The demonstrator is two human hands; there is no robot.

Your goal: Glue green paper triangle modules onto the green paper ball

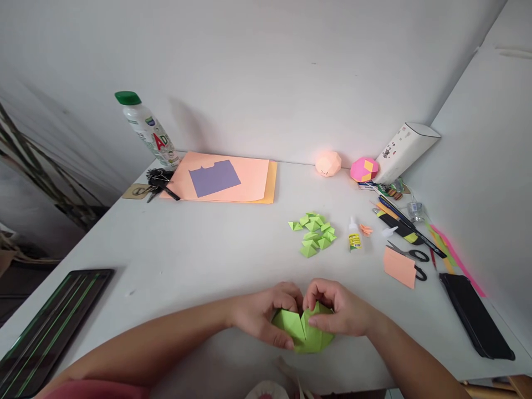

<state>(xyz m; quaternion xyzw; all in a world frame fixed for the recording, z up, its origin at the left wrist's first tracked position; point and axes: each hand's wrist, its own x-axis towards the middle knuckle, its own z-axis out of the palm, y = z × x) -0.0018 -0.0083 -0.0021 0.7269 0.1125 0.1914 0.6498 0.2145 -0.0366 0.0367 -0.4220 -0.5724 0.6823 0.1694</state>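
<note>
Green paper form (308,339) was pinched by left hand (268,315) and right hand (344,311); folded pieces (312,226) lay beyond grip.

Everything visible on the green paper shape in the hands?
The green paper shape is bright lime, apparently folded paper, with creased, angular facets. A V-shaped gap splits two pointed panels at its upper edge. The left hand and right hand grip its two sides, near the front of the table. Whether it touches the tabletop is unclear.

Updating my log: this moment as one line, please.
left hand: holding green paper model | right hand: holding same model | beyond: green pieces, yellow-labelled bottle
</note>
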